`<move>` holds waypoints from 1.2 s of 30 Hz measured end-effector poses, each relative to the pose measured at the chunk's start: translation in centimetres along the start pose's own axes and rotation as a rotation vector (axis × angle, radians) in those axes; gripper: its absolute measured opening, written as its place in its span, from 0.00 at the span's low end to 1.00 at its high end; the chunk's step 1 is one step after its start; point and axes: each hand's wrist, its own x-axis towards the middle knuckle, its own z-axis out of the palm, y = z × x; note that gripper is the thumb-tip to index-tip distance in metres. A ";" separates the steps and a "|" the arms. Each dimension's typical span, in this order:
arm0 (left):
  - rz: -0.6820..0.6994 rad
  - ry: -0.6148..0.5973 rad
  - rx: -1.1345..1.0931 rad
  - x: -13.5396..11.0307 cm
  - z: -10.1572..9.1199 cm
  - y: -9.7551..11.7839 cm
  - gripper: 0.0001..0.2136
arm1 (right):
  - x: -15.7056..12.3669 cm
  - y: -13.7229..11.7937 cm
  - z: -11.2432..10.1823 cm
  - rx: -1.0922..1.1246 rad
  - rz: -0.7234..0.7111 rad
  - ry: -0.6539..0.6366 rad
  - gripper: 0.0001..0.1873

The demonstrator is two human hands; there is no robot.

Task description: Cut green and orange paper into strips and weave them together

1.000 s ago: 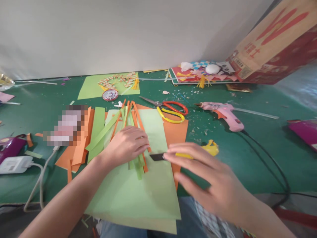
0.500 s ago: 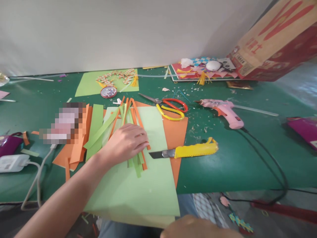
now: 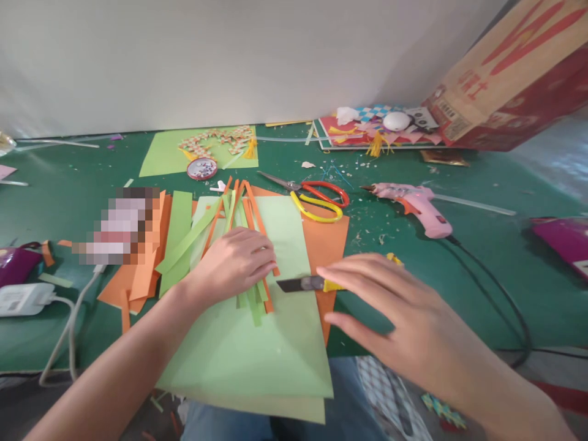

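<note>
From the head camera, my left hand (image 3: pixel 234 263) lies palm down on a bundle of green and orange paper strips (image 3: pixel 250 211). Its fingers are loosely curved and not closed around anything, and they pin the strips against the light green paper sheet (image 3: pixel 271 349) that hangs over the table's near edge. Under that sheet an orange sheet (image 3: pixel 328 239) shows along the right side. My right hand (image 3: pixel 408 318) is spread wide with straight fingers and holds nothing. It hovers over the yellow handle of the utility knife (image 3: pixel 303 283) and hides most of it, so I cannot tell whether my palm touches it. The knife lies flat across the orange sheet's edge, with its bare blade pointing left toward my left fingertips, just beside the strip ends. Farther back on the green table mat (image 3: pixel 441 288), red-and-yellow scissors (image 3: pixel 316 199) rest at the orange sheet's far corner. A pink glue gun (image 3: pixel 413 205) lies to their right, and a cardboard box (image 3: pixel 505 73) leans in the far right corner.
</note>
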 end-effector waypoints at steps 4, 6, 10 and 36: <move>-0.002 -0.003 0.023 0.0 0.0 0.0 0.10 | 9.7 8.7 -8.6 -0.066 0.065 0.053 0.13; -0.003 -0.002 0.026 0.1 -0.1 0.1 0.10 | 10.3 10.1 -10.3 -0.082 0.070 0.041 0.13; 0.003 0.001 0.024 0.1 -0.1 0.1 0.10 | 8.6 9.7 -10.3 -0.072 0.025 0.011 0.13; 0.014 -0.014 0.004 -0.1 0.1 0.0 0.11 | 8.0 8.2 -10.3 -0.090 0.036 -0.021 0.13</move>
